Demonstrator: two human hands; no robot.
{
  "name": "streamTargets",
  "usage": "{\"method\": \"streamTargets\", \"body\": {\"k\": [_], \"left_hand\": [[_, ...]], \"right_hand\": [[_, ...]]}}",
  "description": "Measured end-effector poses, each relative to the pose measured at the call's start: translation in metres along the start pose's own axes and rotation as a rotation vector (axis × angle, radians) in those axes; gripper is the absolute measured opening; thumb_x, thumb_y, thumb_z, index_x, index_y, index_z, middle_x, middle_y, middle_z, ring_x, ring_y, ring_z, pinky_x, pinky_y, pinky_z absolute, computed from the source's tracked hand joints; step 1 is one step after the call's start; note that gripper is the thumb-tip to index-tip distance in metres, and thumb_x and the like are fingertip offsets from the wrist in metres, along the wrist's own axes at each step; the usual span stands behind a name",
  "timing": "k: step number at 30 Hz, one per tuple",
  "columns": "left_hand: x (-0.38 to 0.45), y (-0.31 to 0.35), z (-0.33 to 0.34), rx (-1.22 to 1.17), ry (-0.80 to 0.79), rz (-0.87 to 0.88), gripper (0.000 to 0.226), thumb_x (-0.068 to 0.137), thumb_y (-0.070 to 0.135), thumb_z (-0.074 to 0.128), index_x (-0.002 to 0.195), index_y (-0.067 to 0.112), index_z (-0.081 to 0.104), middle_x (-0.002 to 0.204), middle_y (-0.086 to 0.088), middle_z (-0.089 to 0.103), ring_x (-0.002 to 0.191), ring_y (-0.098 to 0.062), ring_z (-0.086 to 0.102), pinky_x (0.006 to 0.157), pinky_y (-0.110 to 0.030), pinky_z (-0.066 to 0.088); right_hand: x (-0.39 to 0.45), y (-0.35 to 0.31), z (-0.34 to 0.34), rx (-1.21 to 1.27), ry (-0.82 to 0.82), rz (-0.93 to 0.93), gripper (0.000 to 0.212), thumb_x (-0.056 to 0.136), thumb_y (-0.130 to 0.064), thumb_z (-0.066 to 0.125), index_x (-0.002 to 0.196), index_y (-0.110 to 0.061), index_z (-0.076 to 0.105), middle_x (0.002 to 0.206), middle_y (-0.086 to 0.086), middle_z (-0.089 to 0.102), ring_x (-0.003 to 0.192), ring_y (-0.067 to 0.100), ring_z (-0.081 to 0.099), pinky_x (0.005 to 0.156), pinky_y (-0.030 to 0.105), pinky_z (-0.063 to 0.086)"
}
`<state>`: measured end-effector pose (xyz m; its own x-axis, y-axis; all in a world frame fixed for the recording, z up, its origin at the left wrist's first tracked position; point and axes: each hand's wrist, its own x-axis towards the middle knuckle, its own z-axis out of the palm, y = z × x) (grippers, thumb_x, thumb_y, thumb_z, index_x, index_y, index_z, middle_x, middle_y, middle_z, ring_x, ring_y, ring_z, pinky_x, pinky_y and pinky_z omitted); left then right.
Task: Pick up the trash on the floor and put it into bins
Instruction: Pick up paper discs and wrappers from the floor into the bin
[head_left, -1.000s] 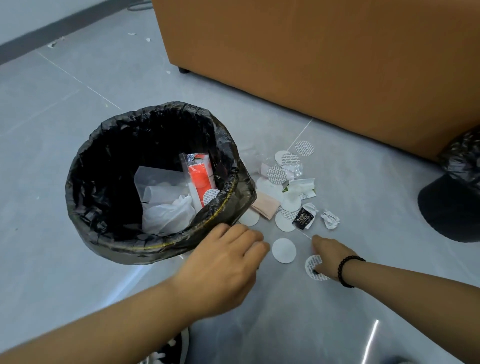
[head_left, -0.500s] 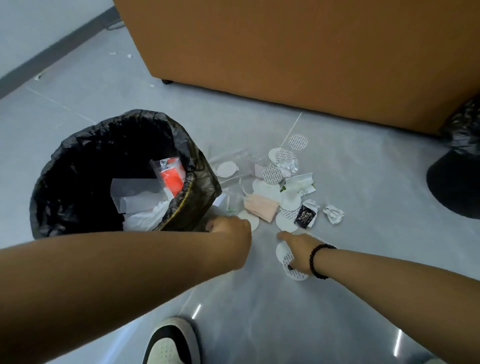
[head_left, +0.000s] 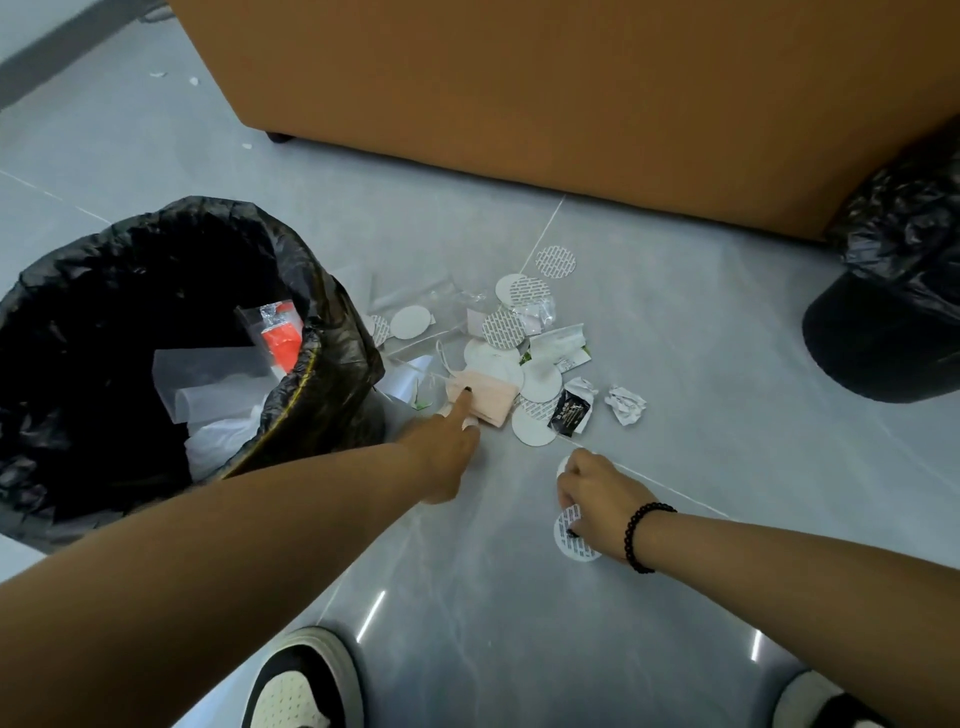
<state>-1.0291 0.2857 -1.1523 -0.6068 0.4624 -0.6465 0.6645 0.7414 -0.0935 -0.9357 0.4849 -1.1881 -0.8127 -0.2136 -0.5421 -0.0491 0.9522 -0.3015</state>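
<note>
A pile of trash lies on the grey floor: several white round discs (head_left: 540, 382), a pink folded mask (head_left: 491, 399), a black sachet (head_left: 570, 413), a crumpled white paper (head_left: 626, 405) and clear plastic bags (head_left: 415, 301). My left hand (head_left: 447, 449) reaches across beside the bin, its index finger straight and touching the near edge of the pink mask; a white disc peeks out under the fingers. My right hand (head_left: 597, 493), with a black bead bracelet, grips a printed white disc (head_left: 571, 538) just above the floor, another disc edge showing at its knuckles.
A bin with a black liner (head_left: 317, 312) stands at left, holding plastic wrappers and an orange packet. A second black-lined bin (head_left: 893, 317) sits at right. An orange-brown piece of furniture (head_left: 571, 104) blocks the back. My shoes (head_left: 296, 686) are at the bottom.
My left hand has stretched forward from the bin's side to the pink mask. My right hand has stayed near the floor, gathering the loose discs into its grip.
</note>
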Motion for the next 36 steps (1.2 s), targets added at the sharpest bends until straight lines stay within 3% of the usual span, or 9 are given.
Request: {"method": "streamTargets", "body": {"k": [4, 8, 11, 15, 19, 23, 29, 36], "left_hand": [[-0.012, 0.005, 0.024, -0.026, 0.063, 0.009, 0.068, 0.088, 0.013, 0.053, 0.148, 0.016, 0.020, 0.159, -0.015, -0.015, 0.127, -0.033, 0.040, 0.082, -0.036, 0.048], [-0.033, 0.012, 0.056, -0.065, 0.091, 0.041, 0.070, 0.086, 0.010, 0.053, 0.147, 0.015, 0.018, 0.158, -0.016, -0.018, 0.140, -0.034, 0.025, 0.104, -0.042, 0.037], [-0.041, 0.012, 0.064, -0.170, 0.171, 0.022, 0.057, 0.089, 0.012, 0.049, 0.142, 0.014, 0.029, 0.160, -0.015, -0.001, 0.138, -0.031, 0.030, 0.106, -0.037, 0.034], [-0.027, 0.007, 0.054, -0.284, 0.276, -0.151, 0.036, 0.093, 0.018, 0.048, 0.128, 0.015, 0.041, 0.141, -0.005, 0.030, 0.119, -0.023, 0.045, 0.091, -0.030, 0.040], [-0.005, -0.001, 0.044, -0.476, 0.274, -0.391, 0.041, 0.092, 0.024, 0.055, 0.127, 0.008, 0.040, 0.132, -0.012, 0.034, 0.117, -0.029, 0.045, 0.092, -0.037, 0.042], [0.012, -0.010, 0.044, -0.518, 0.301, -0.534, 0.050, 0.090, 0.026, 0.061, 0.128, 0.005, 0.037, 0.131, -0.014, 0.033, 0.121, -0.028, 0.039, 0.099, -0.034, 0.039], [0.026, -0.021, 0.051, -0.544, 0.278, -0.413, 0.044, 0.091, 0.023, 0.060, 0.130, 0.014, 0.042, 0.155, -0.011, 0.013, 0.137, -0.031, 0.029, 0.108, -0.039, 0.034], [0.026, -0.032, 0.049, -0.362, 0.331, -0.241, 0.030, 0.092, 0.018, 0.054, 0.121, 0.018, 0.056, 0.122, -0.005, 0.054, 0.115, -0.027, 0.050, 0.091, -0.038, 0.048]], "right_hand": [[-0.001, 0.011, 0.000, -0.011, 0.001, -0.012, 0.014, 0.085, -0.016, 0.061, 0.097, -0.017, 0.054, 0.115, 0.001, 0.045, 0.106, 0.020, 0.047, 0.082, 0.034, 0.049], [-0.003, 0.016, -0.003, -0.009, 0.013, -0.002, 0.014, 0.088, -0.018, 0.058, 0.101, -0.015, 0.054, 0.110, 0.002, 0.055, 0.110, 0.018, 0.045, 0.083, 0.032, 0.047], [-0.006, 0.021, 0.001, 0.010, 0.062, -0.043, 0.014, 0.086, -0.017, 0.061, 0.098, -0.014, 0.055, 0.112, 0.001, 0.048, 0.107, 0.020, 0.045, 0.082, 0.033, 0.047], [-0.005, 0.025, -0.001, 0.036, 0.072, -0.035, 0.015, 0.085, -0.020, 0.064, 0.096, -0.016, 0.055, 0.115, 0.000, 0.043, 0.109, 0.019, 0.042, 0.084, 0.032, 0.047], [-0.002, 0.024, -0.006, 0.044, 0.018, 0.000, 0.020, 0.087, -0.021, 0.062, 0.090, -0.024, 0.042, 0.114, 0.002, 0.049, 0.112, 0.018, 0.043, 0.087, 0.031, 0.045], [-0.002, 0.026, -0.002, 0.058, 0.025, 0.005, 0.021, 0.088, -0.022, 0.061, 0.089, -0.025, 0.041, 0.113, 0.001, 0.052, 0.111, 0.018, 0.044, 0.085, 0.030, 0.044], [-0.006, 0.030, 0.000, 0.146, 0.024, -0.019, 0.020, 0.088, -0.018, 0.062, 0.086, -0.024, 0.042, 0.100, -0.004, 0.043, 0.092, 0.018, 0.048, 0.081, 0.029, 0.042], [-0.011, 0.035, 0.003, 0.213, -0.031, -0.065, 0.020, 0.087, -0.016, 0.061, 0.088, -0.025, 0.044, 0.100, -0.008, 0.039, 0.093, 0.022, 0.055, 0.084, 0.033, 0.045]]}}
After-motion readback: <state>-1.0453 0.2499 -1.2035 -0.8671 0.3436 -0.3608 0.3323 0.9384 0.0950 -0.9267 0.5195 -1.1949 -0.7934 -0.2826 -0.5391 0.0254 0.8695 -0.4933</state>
